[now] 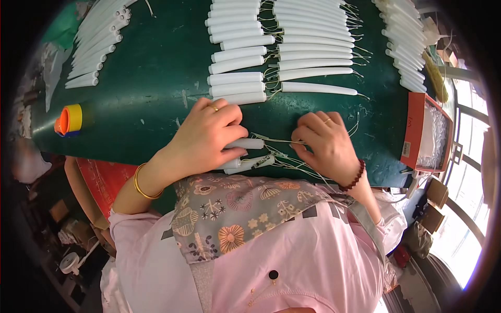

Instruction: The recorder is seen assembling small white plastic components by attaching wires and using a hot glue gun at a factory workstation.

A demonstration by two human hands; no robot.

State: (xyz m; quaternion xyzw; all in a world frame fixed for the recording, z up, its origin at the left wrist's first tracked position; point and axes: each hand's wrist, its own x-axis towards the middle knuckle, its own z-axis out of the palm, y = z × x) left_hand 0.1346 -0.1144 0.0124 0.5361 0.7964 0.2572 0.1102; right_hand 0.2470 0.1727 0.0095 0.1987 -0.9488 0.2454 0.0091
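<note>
My left hand [209, 135] is closed round a short white tube [251, 143] near the table's front edge. Thin pale wires [276, 139] run from the tube's right end to my right hand [324, 143], whose fingers are pinched on them. Just below, another white tube [255, 163] with dark marks lies beside a small circuit board [279, 154] and more loose wires. Beyond my hands, a column of short white tubes [237, 78] lies side by side. Wires link them to a column of longer, slim white tubes [318, 87] on their right.
On the green table [151, 104], more slim white tubes [99, 47] lie at the far left and others [404, 47] at the far right. A yellow and orange tape roll [74, 118] stands at left. A red box [416, 130] holding clear plastic sits at the right edge.
</note>
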